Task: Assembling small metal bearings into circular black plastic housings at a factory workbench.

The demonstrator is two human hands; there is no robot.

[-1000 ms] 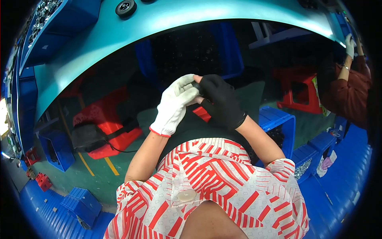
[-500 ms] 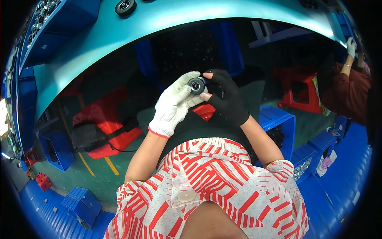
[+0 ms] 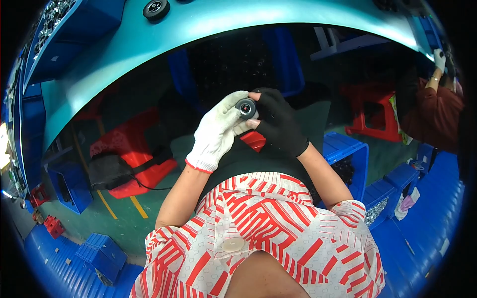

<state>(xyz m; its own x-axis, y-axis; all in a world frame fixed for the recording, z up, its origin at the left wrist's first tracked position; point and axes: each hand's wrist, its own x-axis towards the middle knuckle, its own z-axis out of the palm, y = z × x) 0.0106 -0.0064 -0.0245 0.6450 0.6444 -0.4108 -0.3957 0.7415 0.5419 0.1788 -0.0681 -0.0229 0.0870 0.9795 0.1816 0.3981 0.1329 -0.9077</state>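
A small black wheel (image 3: 246,108) with a greyish hub and a reddish centre is held in front of my body, below the table edge. My left hand (image 3: 217,130), in a white knitted glove with a red cuff, is closed around its left side and underneath. On the wheel's right side, my right hand (image 3: 282,119) wears a black glove with bare fingertips. Its thumb and forefinger pinch at the lower and upper rim. The other right fingers are mostly hidden in the dark glove.
A teal table (image 3: 208,20) curves across the top, bearing another black wheel (image 3: 156,9). A blue bin of metal parts (image 3: 84,44) stands at upper left. Red stools (image 3: 131,144) and blue crates (image 3: 367,171) flank me. At far right, a co-worker's gloved hand (image 3: 439,60) reaches toward the table.
My right thumb and forefinger have shifted slightly left, closer in on the wheel's rim. The wheel and my left hand stay nearly in place.
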